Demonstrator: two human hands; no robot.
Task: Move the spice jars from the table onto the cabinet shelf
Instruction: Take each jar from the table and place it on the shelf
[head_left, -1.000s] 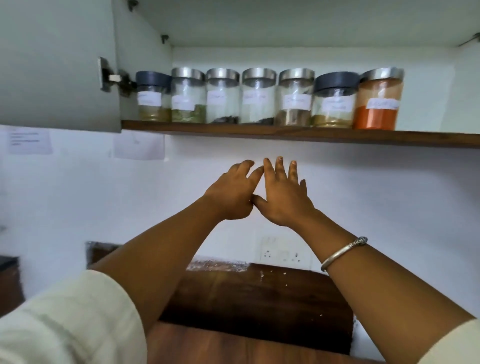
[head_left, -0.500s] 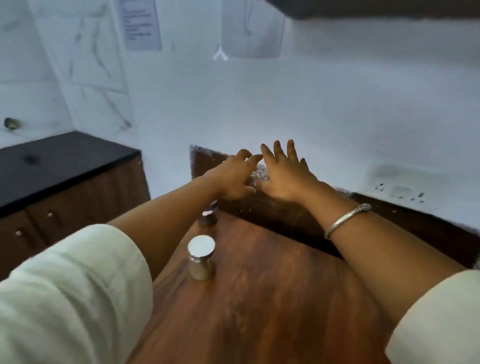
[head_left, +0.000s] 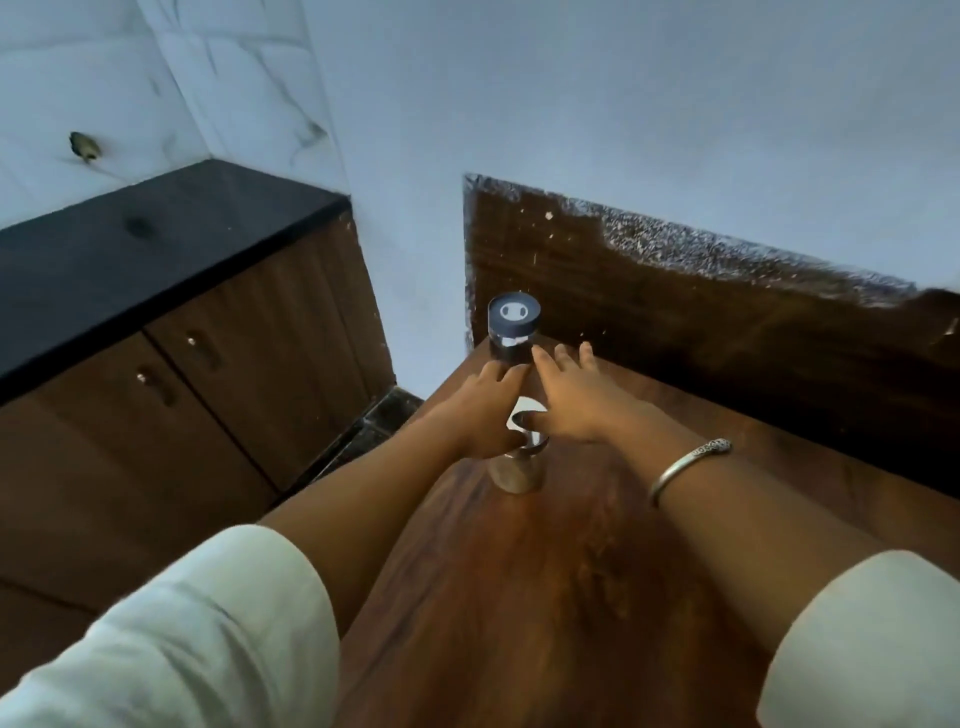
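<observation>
Tho upright: blk-lid jar (head_left: 512, 332), steel-lid jar (head_left: 517, 473).

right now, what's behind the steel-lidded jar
A dark-lidded spice jar stands upright behind the steel-lidded jar on the table, the wooden back panel beyond it. The left hand and right hand cover that jar's lower part, so its contents are hidden.

The small round jar with a dark blue lid (head_left: 513, 332) bears a pale mark on top. The short jar with a shiny silver lid (head_left: 517, 475) has a greyish-brown body. The wooden table top (head_left: 519, 597) is reddish-brown with darker grain, its dark brown back panel (head_left: 675, 291) flecked white. The stone counter (head_left: 130, 249) is black, the marble wall tiles (head_left: 234, 78) white with grey veins, and the thin metal bangle (head_left: 685, 465) silver.
</observation>
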